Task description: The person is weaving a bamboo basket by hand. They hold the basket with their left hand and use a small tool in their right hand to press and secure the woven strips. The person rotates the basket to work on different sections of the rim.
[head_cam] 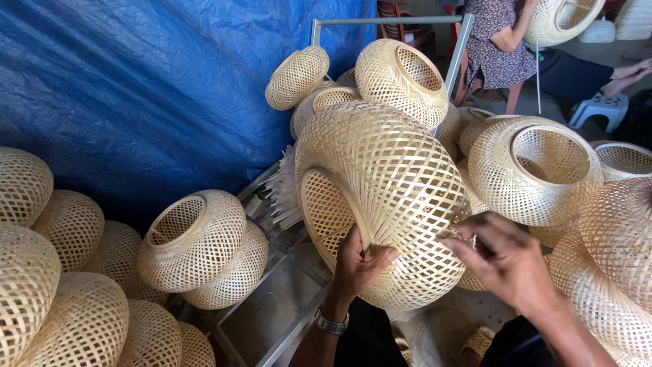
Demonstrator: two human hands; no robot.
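A large woven bamboo lampshade (380, 183) lies on its side in front of me, its round opening facing left. My left hand (358, 266), with a watch on the wrist, grips the rim of that opening from below, thumb pressed on the weave. My right hand (504, 257) rests against the shade's right side, fingers pinched on the woven strips there.
Many similar woven shades are piled on the left (61, 272), in the middle (200, 245) and on the right (536, 166). A blue tarp (136, 88) hangs behind. A metal frame (387, 20) stands at the back. Another person (502, 41) sits beyond it holding a shade.
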